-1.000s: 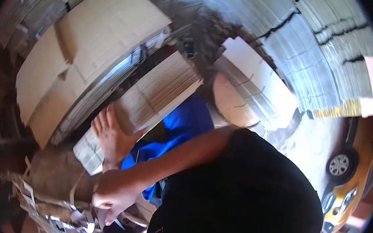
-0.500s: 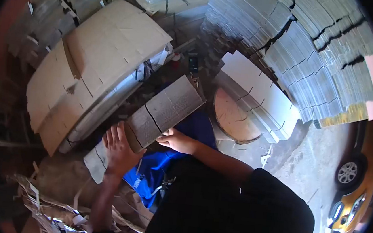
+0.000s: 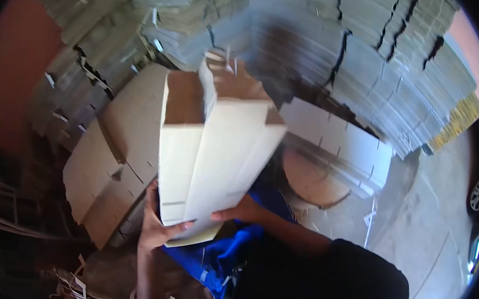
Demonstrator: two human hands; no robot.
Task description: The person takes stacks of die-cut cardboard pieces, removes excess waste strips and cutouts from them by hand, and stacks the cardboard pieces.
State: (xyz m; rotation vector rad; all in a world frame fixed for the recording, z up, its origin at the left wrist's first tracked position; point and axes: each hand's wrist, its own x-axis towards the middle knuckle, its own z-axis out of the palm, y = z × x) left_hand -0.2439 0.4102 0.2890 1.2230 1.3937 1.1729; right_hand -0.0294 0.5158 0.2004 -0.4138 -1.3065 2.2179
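Observation:
A thick bundle of cardboard sheets (image 3: pixel 215 164), pale on its broad face and brown along its upper edge, stands raised in front of me above my lap. At its lower left corner my left hand (image 3: pixel 161 227) is closed around the edge, thumb on the pale face. My right hand (image 3: pixel 240 210) grips the lower right side, its thumb also on that face; its other fingers are hidden behind the bundle. The layers at the top are uneven, with one part set apart on the left.
A large cardboard stack (image 3: pixel 119 143) lies at left. To the right, a white stack of slotted sheets (image 3: pixel 338 139) is beside a round wooden block (image 3: pixel 314 182). Tall cardboard piles (image 3: pixel 369 58) line the back. Scraps (image 3: pixel 79 287) lie at lower left; a vehicle wheel (image 3: pixel 478 194) shows at right.
The bundle has been lifted from lying across my lap and tipped upright, with its pale face now toward me. Both hands have moved to its lower end. The camera view has shifted.

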